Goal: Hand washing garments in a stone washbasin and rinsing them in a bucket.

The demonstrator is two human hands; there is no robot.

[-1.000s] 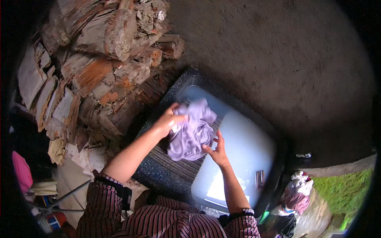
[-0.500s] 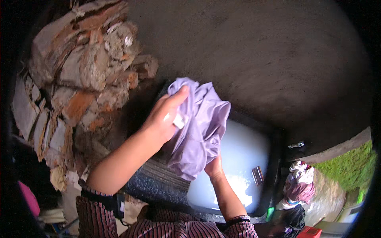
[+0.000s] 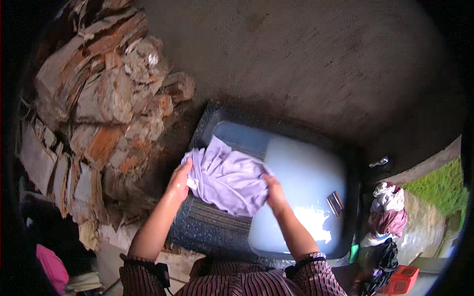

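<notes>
A lavender cloth garment [image 3: 227,177], wet-looking and creased, is stretched between my two hands over a dark speckled wash basin [image 3: 190,228]. My left hand [image 3: 178,183] grips its left end, the thumb on top, next to a small white label. Its right end is pinched in my right hand [image 3: 275,191], above the water's left part. Cloudy whitish water [image 3: 301,172] fills the basin's right side. Below the garment lies the ridged washboard part [image 3: 222,217] of the basin, partly covered. A small dark, shiny rectangular object [image 3: 335,203] shows at the water's right side.
Broken wood pieces [image 3: 103,93] are stacked at the left. A dark wall [image 3: 296,59] rises behind the basin, with a tap [image 3: 379,162] at its right. Heaped clothes [image 3: 387,212], a black bag [image 3: 386,261] and a red crate [image 3: 402,280] stand at the right.
The garment has come down and toward me, from bunched up to spread sideways. My hands have moved apart to its two ends, uncovering the basin's far left corner.
</notes>
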